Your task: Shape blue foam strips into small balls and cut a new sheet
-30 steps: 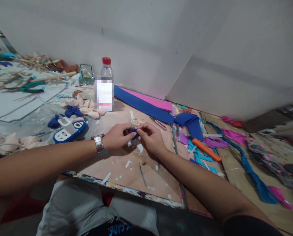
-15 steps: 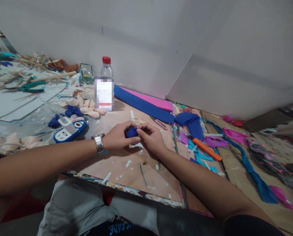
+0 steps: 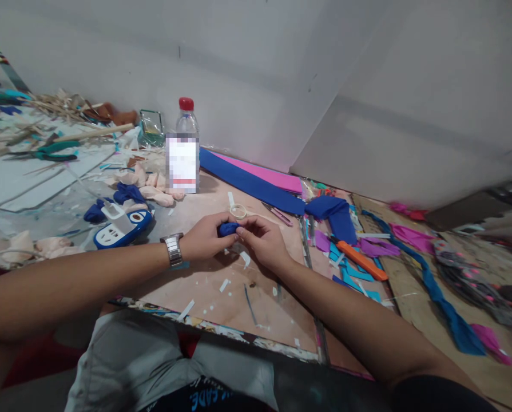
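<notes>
Between my two hands is a small bundle of dark blue fabric (image 3: 227, 229), bunched up just above the table. My left hand (image 3: 206, 236), with a metal watch (image 3: 174, 250) on its wrist, is closed around the bundle's left side. The thumb and fingers of my right hand (image 3: 264, 240) pinch its right end. Just beyond the fingertips lies a pale ring-shaped roll (image 3: 238, 211). A long blue fabric strip (image 3: 256, 182) stretches behind the hands, with tweezers (image 3: 280, 216) in front of it. White scraps (image 3: 245, 258) lie below the fingers.
A red-capped bottle (image 3: 187, 120) and a blurred white screen (image 3: 182, 165) stand at the back. Left are a blue-and-white power strip (image 3: 122, 229), peach fabric pieces (image 3: 157, 194) and green-handled pliers (image 3: 56, 151). An orange cutter (image 3: 362, 260) lies right among fabric scraps.
The blue bundle has been turned in my fingers and looks rounder. My left thumb has drawn back and up a little. The rest of the table looks the same.
</notes>
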`<action>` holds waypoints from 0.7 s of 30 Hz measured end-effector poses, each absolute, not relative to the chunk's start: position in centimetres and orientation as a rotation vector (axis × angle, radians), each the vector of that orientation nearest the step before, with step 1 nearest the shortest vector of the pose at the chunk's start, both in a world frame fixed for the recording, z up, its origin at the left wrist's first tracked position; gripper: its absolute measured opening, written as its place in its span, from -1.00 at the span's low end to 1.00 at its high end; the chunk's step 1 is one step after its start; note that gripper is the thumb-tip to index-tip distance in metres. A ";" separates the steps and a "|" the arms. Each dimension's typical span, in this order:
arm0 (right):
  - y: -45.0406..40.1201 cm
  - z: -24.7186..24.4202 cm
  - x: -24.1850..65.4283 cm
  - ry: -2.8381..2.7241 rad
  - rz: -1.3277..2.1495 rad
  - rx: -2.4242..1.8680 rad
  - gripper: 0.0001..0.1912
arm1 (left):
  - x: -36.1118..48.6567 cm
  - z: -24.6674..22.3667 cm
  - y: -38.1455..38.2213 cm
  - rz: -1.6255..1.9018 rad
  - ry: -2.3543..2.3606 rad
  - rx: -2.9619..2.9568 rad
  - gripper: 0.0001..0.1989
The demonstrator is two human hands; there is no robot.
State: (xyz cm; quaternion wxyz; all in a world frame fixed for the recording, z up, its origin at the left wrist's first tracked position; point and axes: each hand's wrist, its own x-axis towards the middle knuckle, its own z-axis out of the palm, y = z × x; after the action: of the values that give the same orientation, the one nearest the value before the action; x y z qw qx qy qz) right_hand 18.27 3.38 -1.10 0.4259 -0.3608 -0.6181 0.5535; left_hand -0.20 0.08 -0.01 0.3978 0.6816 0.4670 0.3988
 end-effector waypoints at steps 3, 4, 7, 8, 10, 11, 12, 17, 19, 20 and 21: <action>3.7 -1.6 18.4 -1.541 1.343 -0.888 -0.72 | -0.1 -0.1 0.2 0.998 1.126 1.587 -0.77; 3.8 -1.7 18.5 -1.546 1.323 -0.888 -0.73 | -0.1 -0.1 0.2 0.997 1.100 1.549 -0.76; 4.0 -1.8 18.6 -1.580 1.249 -0.897 -0.76 | -0.1 0.1 0.2 0.999 1.033 1.456 -0.75; 4.0 -1.7 18.6 -1.595 1.228 -0.897 -0.77 | 0.0 0.2 0.2 1.000 1.023 1.431 -0.74; 4.0 -1.7 18.7 -1.627 1.197 -0.892 -0.78 | 0.0 0.4 0.1 0.993 1.019 1.395 -0.75; 4.0 -1.7 18.7 -1.642 1.186 -0.891 -0.78 | 0.0 0.5 0.1 0.986 1.025 1.388 -0.76; 4.0 -1.7 18.7 -1.658 1.179 -0.890 -0.78 | 0.0 0.6 0.1 0.975 1.036 1.387 -0.77; 4.0 -1.8 18.9 -1.724 1.092 -0.885 -0.83 | -0.1 0.6 0.1 0.950 1.055 1.420 -0.78; 4.0 -1.8 18.9 -1.733 1.070 -0.885 -0.84 | -0.1 0.6 0.1 0.961 1.043 1.452 -0.77; 3.9 -1.7 18.9 -1.735 1.069 -0.888 -0.84 | 0.0 0.5 0.0 0.967 1.037 1.467 -0.76; 3.9 -1.7 18.9 -1.736 1.069 -0.894 -0.84 | 0.0 0.5 0.0 0.975 1.034 1.478 -0.75</action>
State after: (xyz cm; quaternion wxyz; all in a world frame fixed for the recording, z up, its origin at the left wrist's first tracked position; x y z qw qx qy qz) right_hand 18.94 3.88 -1.70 0.4421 -0.3602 -0.6996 0.4307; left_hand 0.01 -0.02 0.53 0.5187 0.6163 0.4311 0.4066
